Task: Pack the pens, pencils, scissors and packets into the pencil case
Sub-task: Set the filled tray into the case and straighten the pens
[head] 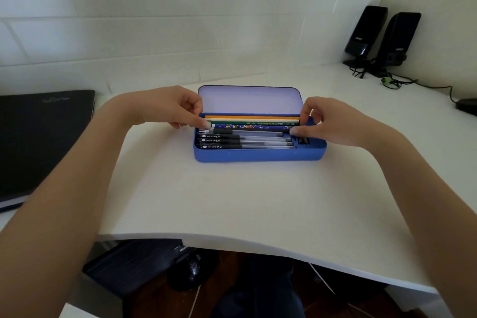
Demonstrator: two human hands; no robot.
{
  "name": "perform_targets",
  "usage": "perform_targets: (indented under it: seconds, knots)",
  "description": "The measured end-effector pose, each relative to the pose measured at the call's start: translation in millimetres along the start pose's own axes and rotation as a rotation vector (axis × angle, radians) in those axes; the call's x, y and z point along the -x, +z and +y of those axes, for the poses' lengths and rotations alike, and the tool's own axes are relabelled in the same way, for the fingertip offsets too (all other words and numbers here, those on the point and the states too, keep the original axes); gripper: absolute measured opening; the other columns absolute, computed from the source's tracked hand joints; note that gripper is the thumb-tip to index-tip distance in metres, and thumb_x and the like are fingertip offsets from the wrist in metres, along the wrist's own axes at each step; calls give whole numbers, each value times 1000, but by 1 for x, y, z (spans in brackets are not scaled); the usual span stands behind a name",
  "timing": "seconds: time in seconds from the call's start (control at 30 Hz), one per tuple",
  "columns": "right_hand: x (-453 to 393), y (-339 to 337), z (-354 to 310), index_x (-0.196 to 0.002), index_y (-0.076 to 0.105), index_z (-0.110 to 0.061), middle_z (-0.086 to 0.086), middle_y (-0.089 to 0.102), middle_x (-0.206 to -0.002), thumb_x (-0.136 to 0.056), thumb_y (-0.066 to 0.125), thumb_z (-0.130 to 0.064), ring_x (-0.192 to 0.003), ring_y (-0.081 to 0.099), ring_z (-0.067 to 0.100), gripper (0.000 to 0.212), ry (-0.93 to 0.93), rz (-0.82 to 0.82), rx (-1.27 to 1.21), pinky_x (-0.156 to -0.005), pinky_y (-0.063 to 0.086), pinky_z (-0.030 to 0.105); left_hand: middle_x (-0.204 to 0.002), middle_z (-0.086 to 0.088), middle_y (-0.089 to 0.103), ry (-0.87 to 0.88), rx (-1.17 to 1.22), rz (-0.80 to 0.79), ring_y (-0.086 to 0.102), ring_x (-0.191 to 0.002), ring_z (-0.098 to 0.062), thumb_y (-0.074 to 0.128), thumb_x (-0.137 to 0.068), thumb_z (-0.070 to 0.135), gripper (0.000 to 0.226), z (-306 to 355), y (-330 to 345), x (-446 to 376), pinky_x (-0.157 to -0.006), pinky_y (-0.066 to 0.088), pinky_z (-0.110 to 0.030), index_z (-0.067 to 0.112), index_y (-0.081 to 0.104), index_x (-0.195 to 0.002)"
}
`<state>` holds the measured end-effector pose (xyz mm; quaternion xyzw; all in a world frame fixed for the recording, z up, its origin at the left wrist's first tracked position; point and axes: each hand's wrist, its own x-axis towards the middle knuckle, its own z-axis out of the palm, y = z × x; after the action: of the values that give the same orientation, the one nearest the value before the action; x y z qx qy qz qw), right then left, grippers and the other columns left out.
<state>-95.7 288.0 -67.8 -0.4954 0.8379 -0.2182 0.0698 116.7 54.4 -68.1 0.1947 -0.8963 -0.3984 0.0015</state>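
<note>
A blue pencil case (258, 155) lies open on the white desk, its lid (249, 99) standing up at the back. Inside, orange, white and green pencils (251, 119) lie along the back wall, with a patterned blue packet (247, 126) in front of them. Three black-capped pens (245, 141) fill the front. A further black pen (255, 131) lies across the case's middle; my left hand (178, 107) pinches its left end and my right hand (325, 117) pinches its right end. A small dark item (303, 140) sits in the front right compartment.
A closed black laptop (38, 137) lies at the left edge of the desk. Two black speakers (382, 39) with cables stand at the back right, and a dark mouse-like object (467, 106) sits at the far right. The desk's curved front edge (232, 237) is near me.
</note>
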Motion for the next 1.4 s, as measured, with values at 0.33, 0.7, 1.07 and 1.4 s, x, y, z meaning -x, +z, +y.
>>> perform_targets:
  seconds: [0.33,0.7,1.07,1.4]
  knots:
    - [-1,-13,8,-89,59,-12,1,52,-76,-79,70,-38,-62,44,16,30,66,45,-91,-54,33,26,-54,11,54,-40,42,-7,47,-54,-8,72,-54,51,34,-1,-1,1,-54,42,-17,25,49,-55]
    - [-4,-8,10,-77,53,-17,-2,60,-73,-81,69,-37,-63,53,14,26,170,13,-229,-60,40,25,-54,6,61,-126,66,53,53,-54,-12,76,-55,49,47,0,4,-2,-60,45,-26,17,44,-69]
    - [-3,-2,11,-85,56,-16,4,61,-89,-72,76,-41,-72,51,16,35,125,-75,-182,-61,37,26,-54,8,60,-115,91,43,53,-56,-12,75,-61,47,43,-2,2,-3,-54,47,-20,17,44,-67]
    - [-8,-7,17,-99,52,-15,4,65,-98,-85,57,-51,-78,60,15,38,227,96,-419,-80,50,34,-67,0,65,-145,125,213,54,-62,-14,66,-77,49,37,-3,0,-3,-60,49,-25,15,50,-72]
